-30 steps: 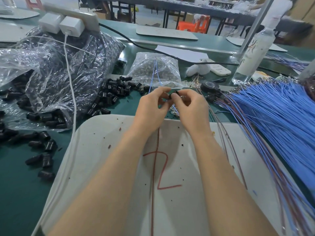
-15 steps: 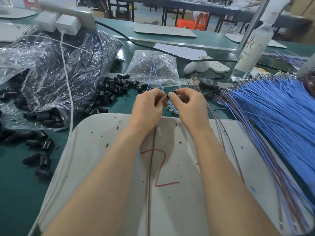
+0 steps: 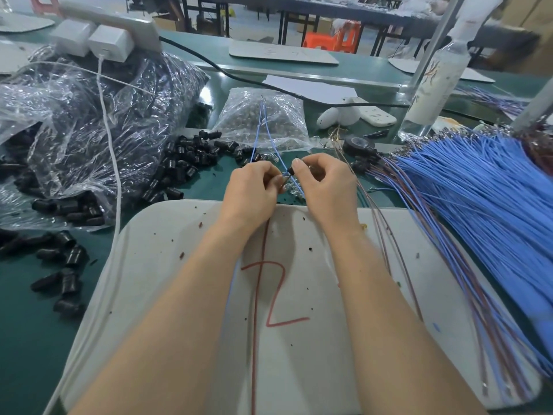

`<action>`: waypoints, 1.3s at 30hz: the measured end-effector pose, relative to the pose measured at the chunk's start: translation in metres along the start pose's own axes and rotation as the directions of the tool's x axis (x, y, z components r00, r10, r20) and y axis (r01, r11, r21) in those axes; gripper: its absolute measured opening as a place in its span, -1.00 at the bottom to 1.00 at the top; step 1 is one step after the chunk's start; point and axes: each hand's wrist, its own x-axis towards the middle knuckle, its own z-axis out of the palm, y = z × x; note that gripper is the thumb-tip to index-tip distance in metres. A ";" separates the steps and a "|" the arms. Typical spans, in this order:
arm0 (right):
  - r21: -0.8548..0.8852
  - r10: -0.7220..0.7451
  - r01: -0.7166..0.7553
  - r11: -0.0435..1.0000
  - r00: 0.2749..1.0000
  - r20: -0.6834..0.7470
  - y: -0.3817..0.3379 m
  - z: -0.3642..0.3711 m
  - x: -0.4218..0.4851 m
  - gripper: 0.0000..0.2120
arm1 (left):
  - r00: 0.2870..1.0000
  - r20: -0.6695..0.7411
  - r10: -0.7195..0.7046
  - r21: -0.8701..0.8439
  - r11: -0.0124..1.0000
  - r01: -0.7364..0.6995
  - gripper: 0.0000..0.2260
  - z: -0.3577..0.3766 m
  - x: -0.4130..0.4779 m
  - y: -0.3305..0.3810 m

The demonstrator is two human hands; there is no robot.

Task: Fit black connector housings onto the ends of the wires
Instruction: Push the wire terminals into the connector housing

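Hands meet over the far edge of the green worktop's (image 3: 30,339) white board (image 3: 179,265). Right hand (image 3: 326,187): fingers curled, thumb and forefinger pinching a small black connector housing (image 3: 291,170). Left hand (image 3: 251,190): fingers curled, pinching thin blue wires (image 3: 258,127) beside it. Loose black housings (image 3: 191,157) heaped left.

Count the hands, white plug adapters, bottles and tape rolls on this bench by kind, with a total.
Hands: 2, left hand, right hand
White plug adapters: 2
Bottle: 1
Tape roll: 1
Total: 6
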 end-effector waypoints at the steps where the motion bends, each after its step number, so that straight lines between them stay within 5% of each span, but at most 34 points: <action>1: 0.026 0.023 -0.024 0.999 0.999 0.033 0.001 0.000 0.001 -0.84 | 1.000 -0.002 -0.001 -0.007 1.000 0.001 -0.91 -0.001 0.000 0.000; 5: 0.059 0.063 -0.074 0.996 0.985 0.163 0.006 0.000 0.005 -0.73 | 0.998 0.034 0.048 -0.049 0.998 -0.047 -0.90 -0.003 -0.002 0.002; 13: 0.050 0.083 -0.086 0.995 0.996 0.044 0.006 -0.003 0.005 -0.74 | 0.998 0.020 0.057 -0.028 0.998 -0.057 -0.92 0.000 -0.003 0.004; 19: -0.022 0.056 -0.052 0.998 0.981 0.188 0.000 -0.006 0.003 -0.59 | 0.983 -0.005 0.183 -0.034 0.983 -0.183 -0.78 -0.003 -0.004 0.011; 26: -0.234 0.097 -0.078 0.969 0.992 0.074 0.008 -0.022 0.014 -0.77 | 0.986 -0.161 0.042 -0.221 0.972 -0.078 -0.89 -0.007 -0.001 0.004; 34: -0.393 0.098 -0.053 0.918 0.991 0.096 0.014 -0.002 0.018 -0.82 | 0.995 -0.096 0.001 -0.309 0.951 -0.031 -0.89 -0.006 0.000 -0.002; 39: -0.453 0.022 0.104 0.885 0.964 0.264 0.012 0.007 0.018 -0.82 | 0.996 -0.084 -0.007 -0.325 0.945 -0.021 -0.87 -0.006 0.002 -0.002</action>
